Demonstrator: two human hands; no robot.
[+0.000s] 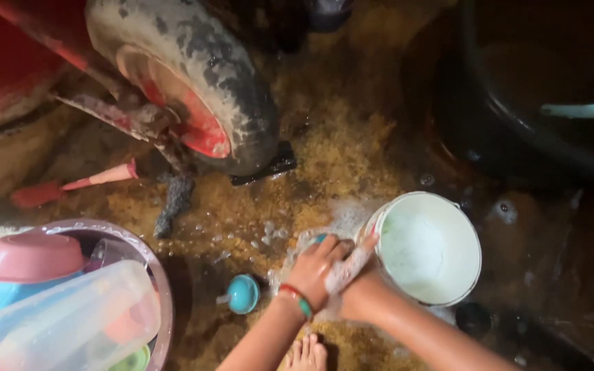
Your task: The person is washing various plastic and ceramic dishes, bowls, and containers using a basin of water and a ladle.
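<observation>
Two bare forearms enter from the lower edge — no sleeves in view on either. Left hand (317, 268): a bangle (297, 299) at the wrist, banded red and green, sitting at about 7 o'clock from the knuckles. Right hand (352, 271): fingers coated in white soap foam, the wrist wet and shiny — no ring or band visible. Bare toes (307, 354) show at 6 o'clock, below the wrists; no footwear seen.

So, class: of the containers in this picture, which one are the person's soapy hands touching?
The white bucket at the right: both hands meet at its rim. The clear plastic box and pink bowl lie apart in the basin at left.
</observation>
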